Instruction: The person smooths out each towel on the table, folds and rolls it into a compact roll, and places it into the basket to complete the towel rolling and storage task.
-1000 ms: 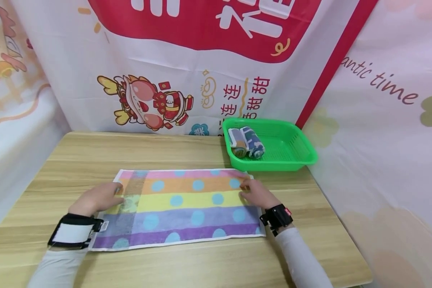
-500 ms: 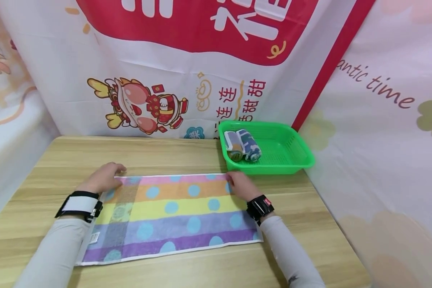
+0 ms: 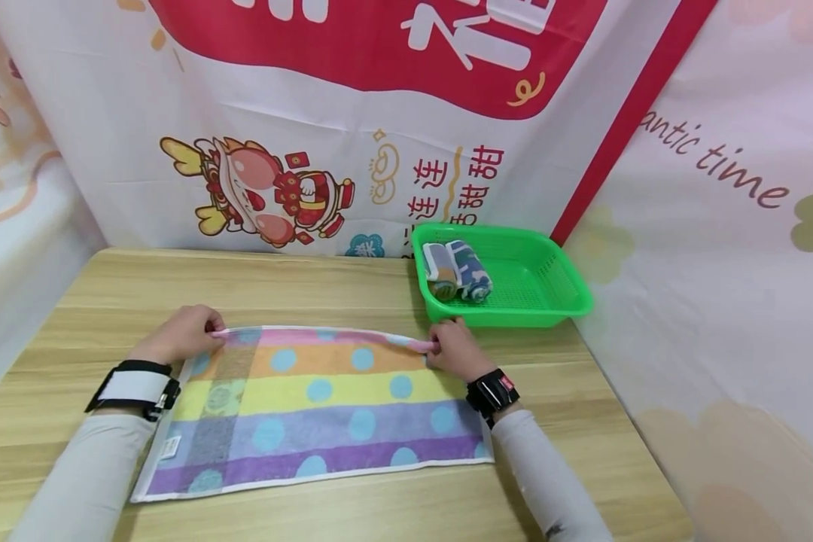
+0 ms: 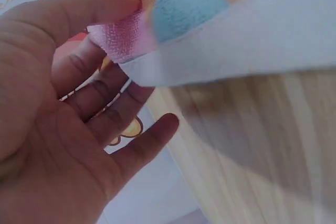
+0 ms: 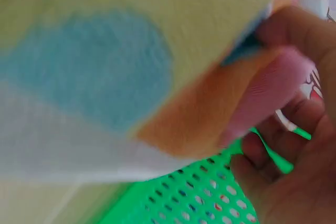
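Observation:
A striped towel (image 3: 339, 388) in pink, orange, yellow, blue and purple, with blue dots and a white hem, lies spread on the table. At its far left corner my left hand (image 3: 181, 333) pinches the pink edge; the left wrist view shows thumb and fingers on that corner of the towel (image 4: 184, 6). My right hand (image 3: 457, 350) pinches the far edge near the right corner, and that edge is lifted and slightly folded over. In the right wrist view the towel (image 5: 205, 108) bends between the thumb and fingers of my right hand (image 5: 294, 145).
A green plastic basket (image 3: 515, 320) stands at the back right, just beyond my right hand. Two rolled towels, one grey and brown (image 3: 440, 272) and one blue camouflage (image 3: 470, 271), lie in its left end. Printed cloth (image 3: 278, 98) hangs behind the wooden table (image 3: 298, 290).
Both hands have moved from the towel's sides to its far edge and now grip it. The far edge has been raised and begins to fold at the right.

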`<state>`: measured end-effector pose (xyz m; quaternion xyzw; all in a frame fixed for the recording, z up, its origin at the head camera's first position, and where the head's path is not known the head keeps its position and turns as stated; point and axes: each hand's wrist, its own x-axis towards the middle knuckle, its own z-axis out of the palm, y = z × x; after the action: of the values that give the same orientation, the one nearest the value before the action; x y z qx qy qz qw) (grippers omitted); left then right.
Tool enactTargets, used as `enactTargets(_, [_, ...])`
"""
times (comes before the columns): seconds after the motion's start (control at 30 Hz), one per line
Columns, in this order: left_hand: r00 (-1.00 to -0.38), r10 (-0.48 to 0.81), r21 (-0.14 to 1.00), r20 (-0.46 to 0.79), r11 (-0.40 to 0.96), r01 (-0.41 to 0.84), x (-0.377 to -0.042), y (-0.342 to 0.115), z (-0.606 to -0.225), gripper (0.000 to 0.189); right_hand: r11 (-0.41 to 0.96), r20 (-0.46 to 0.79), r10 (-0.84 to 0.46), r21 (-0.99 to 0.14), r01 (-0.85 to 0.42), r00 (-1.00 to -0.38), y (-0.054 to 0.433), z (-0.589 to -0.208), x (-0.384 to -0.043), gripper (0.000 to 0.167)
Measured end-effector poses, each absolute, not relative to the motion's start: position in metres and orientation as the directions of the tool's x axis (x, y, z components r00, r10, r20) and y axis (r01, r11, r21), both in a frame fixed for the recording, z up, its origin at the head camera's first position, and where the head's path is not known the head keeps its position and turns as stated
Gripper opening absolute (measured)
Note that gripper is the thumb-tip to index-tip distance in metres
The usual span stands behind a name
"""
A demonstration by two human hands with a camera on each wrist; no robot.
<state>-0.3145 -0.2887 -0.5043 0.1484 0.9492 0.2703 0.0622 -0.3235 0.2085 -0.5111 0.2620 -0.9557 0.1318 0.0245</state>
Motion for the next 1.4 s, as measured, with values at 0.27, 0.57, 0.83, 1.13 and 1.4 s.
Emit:
enactTargets(0.27, [-0.952, 0.304, 0.550, 0.036, 0.789, 0.273, -0.310, -0.291, -0.506, 0.010, 0.746, 0.153, -0.520, -0.398, -0.534, -0.840, 0.217, -0.508, -0.312, 0.012])
enactTargets(0.57, [-0.953, 0.283, 0.594, 0.106, 0.751, 0.289, -0.301, -0.286, -0.497, 0.017, 0.643, 0.156, -0.538, -0.560, -0.522, -0.829, 0.221, -0.487, -0.304, 0.019])
enactTargets(0.83, [-0.945, 0.254, 0.569, 0.209, 0.754, 0.328, -0.294, -0.284, -0.490, 0.022, 0.686, 0.177, -0.478, -0.536, -0.492, -0.860, 0.233, -0.471, -0.305, 0.015])
enactTargets(1.13, [-0.908, 0.171, 0.566, 0.383, 0.733, 0.377, -0.294, -0.275, -0.476, 0.012, 0.716, 0.329, -0.416, -0.456, -0.528, -0.848, 0.246, -0.452, -0.314, 0.007])
enactTargets(1.4, [-0.867, 0.105, 0.552, 0.486, 0.733, 0.398, -0.290, -0.262, -0.460, 0.012, 0.760, 0.406, -0.329, -0.423, -0.494, -0.853, 0.252, -0.442, -0.320, 0.009])
